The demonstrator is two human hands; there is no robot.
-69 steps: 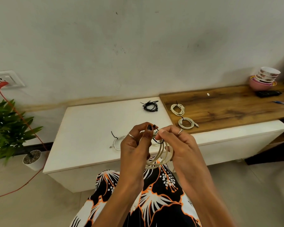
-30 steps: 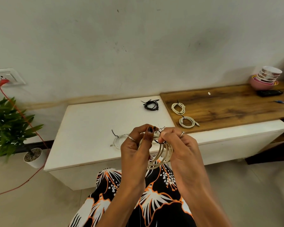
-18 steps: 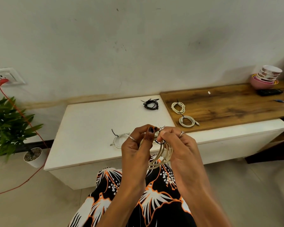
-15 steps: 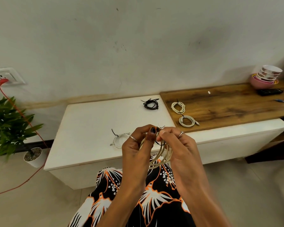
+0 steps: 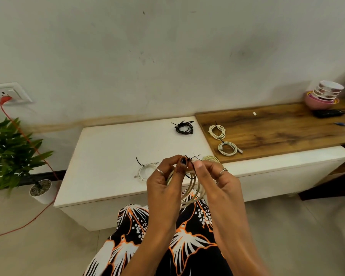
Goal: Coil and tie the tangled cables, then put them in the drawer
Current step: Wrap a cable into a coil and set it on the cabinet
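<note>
Cable count: five coils are showing. One cream coil (image 5: 193,188) is hanging between the two hands, above the lap and in front of the white cabinet (image 5: 108,148). The left hand (image 5: 163,182) and the right hand (image 5: 217,178) are both pinching the black tie (image 5: 192,163) at the top of that coil, fingertips pressed together on it. Four tied coils are lying on surfaces: a clear-white one (image 5: 145,171) and a black one (image 5: 184,128) on the cabinet, and two white ones (image 5: 217,131) (image 5: 228,148) on the wooden top (image 5: 277,130). The hands are hiding the knot and part of a pale loop (image 5: 210,158) behind the right fingers. A bowl stack (image 5: 325,94), a potted plant (image 5: 10,150) and an orange cord (image 5: 34,148) are standing clear of the work.
</note>
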